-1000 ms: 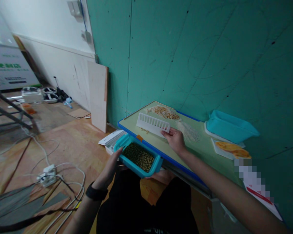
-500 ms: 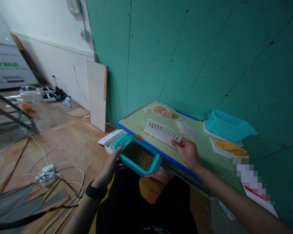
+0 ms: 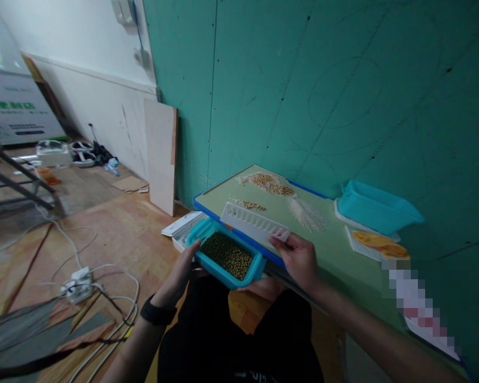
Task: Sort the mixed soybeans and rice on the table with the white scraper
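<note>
My left hand (image 3: 183, 266) grips the left end of a blue plastic container (image 3: 219, 277) held below the table's near edge. Small green beans (image 3: 227, 254) fill its bottom. My right hand (image 3: 299, 260) pinches the right end of a white slotted plastic strip (image 3: 251, 223), tilted at the table edge just above the container. On the green tabletop (image 3: 335, 250) behind the strip lies a short row of yellow beans (image 3: 254, 205). Farther back are a pile of yellow beans (image 3: 271, 183) mixed with white grains and a patch of white grains (image 3: 306, 213).
A blue basin (image 3: 377, 205) stands at the table's right back, beside a packet with an orange-yellow picture (image 3: 379, 243). A green wall (image 3: 303, 96) rises behind the table. On the floor at left lie a power strip (image 3: 77, 284) and loose cables.
My right hand has drawn the white strip left and toward me, to the table edge over the container. The row of yellow beans behind it now shows. My left hand and the container stay put.
</note>
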Motion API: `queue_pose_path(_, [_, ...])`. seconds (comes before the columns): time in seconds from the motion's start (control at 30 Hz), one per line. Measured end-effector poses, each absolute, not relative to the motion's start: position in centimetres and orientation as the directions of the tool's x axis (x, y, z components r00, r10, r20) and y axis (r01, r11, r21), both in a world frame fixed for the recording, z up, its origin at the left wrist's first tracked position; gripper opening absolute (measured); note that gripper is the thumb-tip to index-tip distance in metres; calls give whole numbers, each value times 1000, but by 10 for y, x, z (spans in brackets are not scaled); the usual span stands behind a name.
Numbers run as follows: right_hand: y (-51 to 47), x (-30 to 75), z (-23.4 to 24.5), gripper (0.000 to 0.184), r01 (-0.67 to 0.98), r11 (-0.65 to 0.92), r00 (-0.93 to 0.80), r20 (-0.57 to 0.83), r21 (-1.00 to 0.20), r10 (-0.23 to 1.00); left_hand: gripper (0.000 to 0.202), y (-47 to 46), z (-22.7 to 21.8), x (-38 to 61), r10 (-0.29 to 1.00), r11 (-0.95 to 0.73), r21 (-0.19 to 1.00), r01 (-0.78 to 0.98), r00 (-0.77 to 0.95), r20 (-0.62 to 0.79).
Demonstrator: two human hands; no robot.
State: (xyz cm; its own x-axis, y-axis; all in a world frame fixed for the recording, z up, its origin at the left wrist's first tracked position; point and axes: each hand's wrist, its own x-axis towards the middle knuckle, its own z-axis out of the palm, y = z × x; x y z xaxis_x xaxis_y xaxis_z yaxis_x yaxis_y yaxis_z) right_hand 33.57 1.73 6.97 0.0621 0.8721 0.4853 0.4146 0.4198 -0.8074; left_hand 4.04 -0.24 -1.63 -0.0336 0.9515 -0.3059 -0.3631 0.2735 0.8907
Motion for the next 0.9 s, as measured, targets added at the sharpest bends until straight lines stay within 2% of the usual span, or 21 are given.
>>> queue_pose_path(0.17, [68,333,71,32,378,421,92,486,-824,869,57,-2,-13,41,943,281,883,-375,-60,-326])
queue_pose_path(0.3, [96,335,65,37,357,392,67,443,-848,894,65,3,-17,38,949,278,889,-362,-39,-313])
queue_pose_path(0.53, [61,347,60,39,316,410,-9,429,-855,903,79,7,-26,36,946,283,894,-348,-53,-320])
queue_pose_path(0.63, [48,353,64,42,305,398,-13,414,-866,910,78,7,-26,36,944,290,891,-350,-52,-327])
queue_pose_path(0.77, [71,365,77,46,294,389,74,426,-873,901,63,6,-24,36,943,298,877,-377,-26,-332])
queue_pose_path(0.9, [115,376,88,50,272,355,189,412,-894,891,66,7,-23,40,922,325,865,-382,-74,-380])
